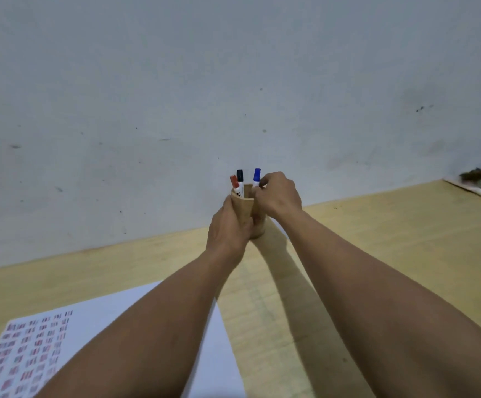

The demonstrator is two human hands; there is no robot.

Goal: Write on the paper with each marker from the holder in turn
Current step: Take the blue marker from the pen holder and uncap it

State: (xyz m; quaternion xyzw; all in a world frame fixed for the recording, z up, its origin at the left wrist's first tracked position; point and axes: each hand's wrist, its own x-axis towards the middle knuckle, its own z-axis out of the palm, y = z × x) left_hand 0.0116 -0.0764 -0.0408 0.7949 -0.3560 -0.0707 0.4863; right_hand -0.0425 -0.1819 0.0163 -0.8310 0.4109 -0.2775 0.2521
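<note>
- I counted three markers standing in one holder: a red-capped marker, a black-capped marker and a blue-capped marker, all caps up.
- I saw two bare hands, both at the holder, and one sheet of paper.
- The left hand was wrapped around the holder's near left side, fingers closed against its wall.
- The right hand sat at the holder's right rim, its fingertips pinched on the blue-capped marker just below the cap (that marker's lower end was still inside the holder).
- The red-capped and black-capped markers leaned together just beyond the left hand's fingers, untouched by either hand.
- The holder looked like a smooth tan cylinder with a curved, uneven rim; I could not tell its material.
- The markers had white barrels and rounded plastic-looking caps.
- The paper lay flat near me, below the left forearm, white, with rows of small red and dark marks over its left part.
- The table under both hands was pale, yellowish wood grain, matte.
- Beyond the hands rose a grey-white wall, scuffed and speckled with dark spots.
- Far off to the right of the right hand, at the table's corner, lay some dark clutter too blurred to identify.
</note>
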